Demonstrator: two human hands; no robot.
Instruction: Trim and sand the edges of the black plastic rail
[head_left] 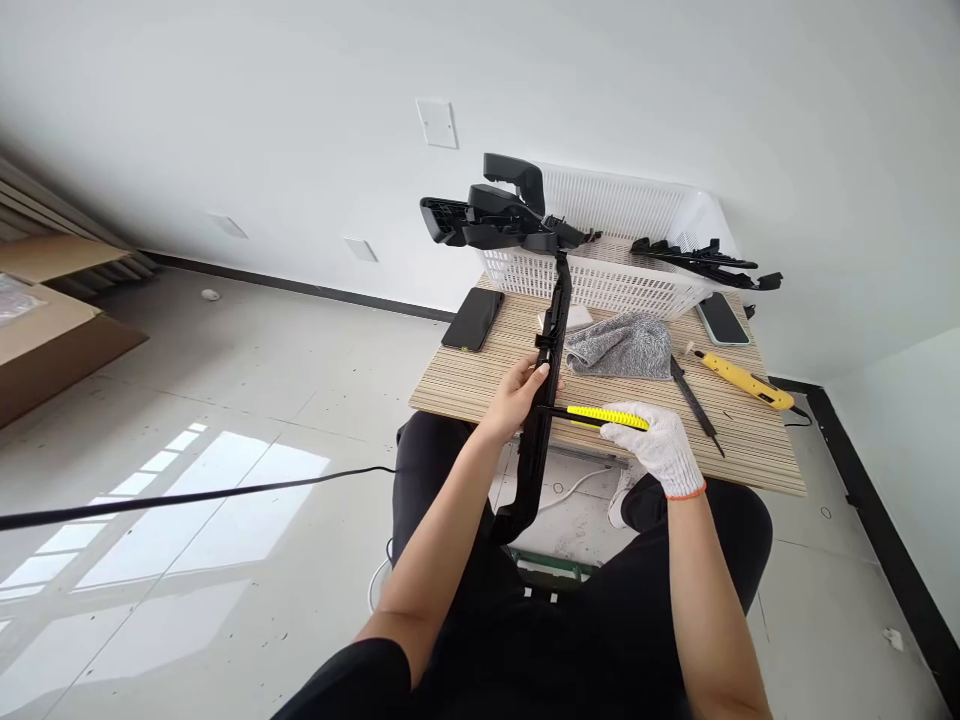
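Observation:
My bare left hand (516, 397) is closed around the middle of a long black plastic trim piece (534, 450), which stands lengthwise in front of me. Its lower end hangs between my knees, and its far end reaches the basket. In a white knit glove with an orange cuff, my right hand (657, 446) grips a slim tool with a yellow ribbed handle (604, 414). The tool's dark front end points left and meets the trim piece just below my left fingers; its exact tip is too small to make out.
On the small wooden table (457, 385) lie a grey cloth (622, 347), a slim black tool (697, 408), a yellow corded tool (742, 380) and two phones (472, 319) (723, 319). Black plastic parts (495, 215) rest over the white basket (626, 285). A black cable (225, 492) crosses at left.

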